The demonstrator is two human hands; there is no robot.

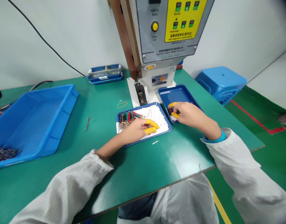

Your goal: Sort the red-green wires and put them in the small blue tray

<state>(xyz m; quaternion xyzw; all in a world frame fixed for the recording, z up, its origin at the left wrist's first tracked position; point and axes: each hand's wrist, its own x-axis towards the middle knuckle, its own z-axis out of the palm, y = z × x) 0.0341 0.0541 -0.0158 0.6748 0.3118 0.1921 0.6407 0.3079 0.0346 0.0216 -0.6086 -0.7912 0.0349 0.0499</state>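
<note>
My left hand (140,128), with yellow finger cots on thumb and forefinger, is over a blue tray (165,130). Its thumb and forefinger are pinched together above small white tubes (158,115); anything between the tips is too small to make out. Red, green and black wires (129,116) with metal ends lie at that tray's left side. My right hand (187,112), also in yellow cots, reaches into a second blue tray (177,91). Its thumb and forefinger are apart, around a small bunch of dark and red wires (171,111) in the tray.
A crimping machine (157,71) stands behind the trays. A large blue bin (40,124) with small parts is at left, and stacked blue trays (105,74) are at the back. A rubber band (122,105) and loose wire (87,123) lie on the green table. A blue stool (221,81) stands at right.
</note>
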